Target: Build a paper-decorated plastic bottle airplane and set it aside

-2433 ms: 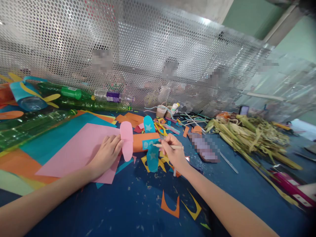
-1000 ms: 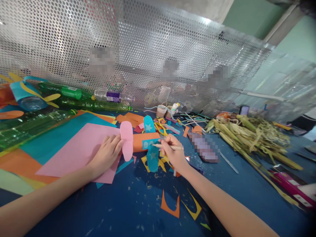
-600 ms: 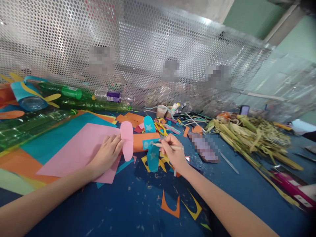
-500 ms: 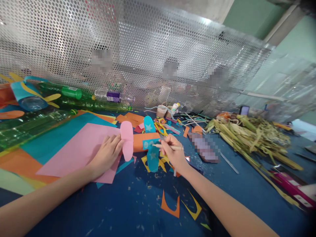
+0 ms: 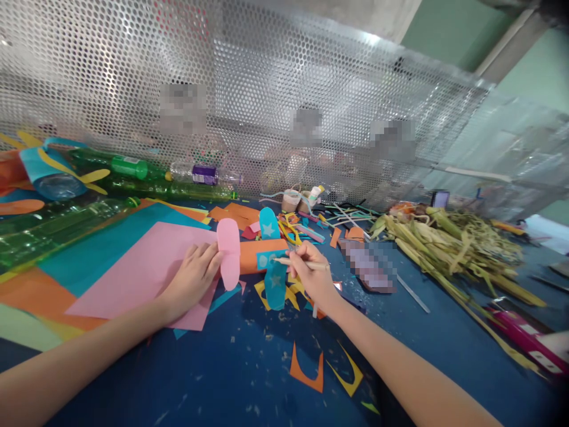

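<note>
The left hand [image 5: 198,276] is closed on the pink end of a paper model [image 5: 251,256], its fingers bent against the edge of the pink rounded piece [image 5: 228,254]; the thumb is out of sight; the hand and wrist lie over a pink sheet [image 5: 146,279]; the right hand [image 5: 313,276] grips a pale pen [image 5: 320,267] between thumb and fingers, the tip pointing left at a blue patch [image 5: 262,261] with pale rounded marks — whether it touches the paper or sits just above, I cannot tell; the model lies crosswise between the two hands, over the blue table [image 5: 200,379], its body an orange tube, with a blue wing [image 5: 275,290] bearing pale stars near its right end; yellow scraps [image 5: 293,296] show beside and below that wing; nearer the person lie an orange cutout [image 5: 309,370] and a yellow cutout [image 5: 349,373], just beside each other and both curved on the inside; under the pink sheet a teal sheet [image 5: 120,249] and an orange sheet [image 5: 40,290] spread to the left, with green bottles [image 5: 57,231] lying on their sides past them; behind the model stand small cups [image 5: 291,200], near a loose litter of coloured bits; to the right lie a pixelated dark-edged object [image 5: 367,264] and a heap of dry husks [image 5: 448,249] — and a perforated metal screen [image 5: 267,89] rises along the far side
</note>
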The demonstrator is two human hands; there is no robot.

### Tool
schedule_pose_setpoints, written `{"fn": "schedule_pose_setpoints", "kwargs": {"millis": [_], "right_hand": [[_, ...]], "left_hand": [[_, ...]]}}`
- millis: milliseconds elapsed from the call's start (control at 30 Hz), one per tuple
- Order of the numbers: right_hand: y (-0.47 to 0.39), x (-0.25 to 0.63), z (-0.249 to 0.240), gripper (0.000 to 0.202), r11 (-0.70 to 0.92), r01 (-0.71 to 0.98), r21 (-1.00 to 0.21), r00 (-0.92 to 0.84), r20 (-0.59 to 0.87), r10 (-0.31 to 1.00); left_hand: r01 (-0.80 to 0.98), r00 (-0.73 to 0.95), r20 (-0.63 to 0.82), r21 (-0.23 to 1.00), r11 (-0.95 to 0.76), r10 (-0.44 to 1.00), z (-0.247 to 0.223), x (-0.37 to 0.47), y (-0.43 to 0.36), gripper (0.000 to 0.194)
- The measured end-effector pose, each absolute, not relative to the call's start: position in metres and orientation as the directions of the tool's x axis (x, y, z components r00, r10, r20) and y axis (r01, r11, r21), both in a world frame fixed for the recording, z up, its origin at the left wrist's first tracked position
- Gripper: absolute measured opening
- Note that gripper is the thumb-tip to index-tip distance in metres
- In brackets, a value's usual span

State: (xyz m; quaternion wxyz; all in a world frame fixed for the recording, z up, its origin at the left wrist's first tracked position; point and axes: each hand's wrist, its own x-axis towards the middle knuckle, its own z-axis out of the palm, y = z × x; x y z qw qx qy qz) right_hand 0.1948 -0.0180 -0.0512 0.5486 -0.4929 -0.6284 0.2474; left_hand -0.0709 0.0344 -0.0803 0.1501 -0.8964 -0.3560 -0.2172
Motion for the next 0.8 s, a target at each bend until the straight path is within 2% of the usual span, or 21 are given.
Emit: {"fn": "schedule_pose_setpoints", "kwargs": {"millis": [800], "right_hand": [[-0.0202, 0.1926, -0.0481, 0.028, 0.367, 0.343, -0.865, 0.065, 0.411, 0.909]], "left_hand": [[0.703, 0.656, 0.489, -0.119, -0.701, 0.575, -0.0782, -0.0700, 0.0334, 0.035]]}}
